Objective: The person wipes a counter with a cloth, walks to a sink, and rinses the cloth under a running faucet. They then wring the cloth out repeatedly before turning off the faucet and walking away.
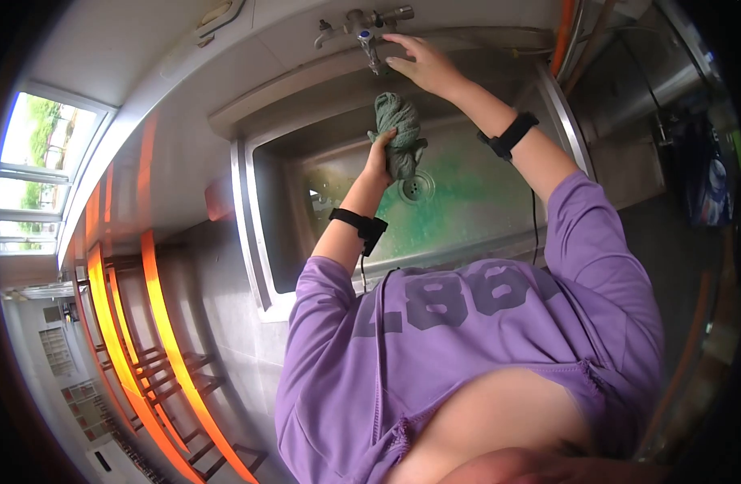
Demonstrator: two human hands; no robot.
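Observation:
A bunched grey-green cloth is held in my left hand over the metal sink, close to the drain. My fingers wrap round the cloth from its left side. At the top, my right hand is beside the faucet, to the right of its spout and blue-marked handle. Its fingers are spread and hold nothing. Whether a fingertip touches the faucet is hard to tell.
The metal sink has a raised rim on all sides. Orange-topped tables or benches stand at the left. A dark blue item hangs at the right, near orange pipes.

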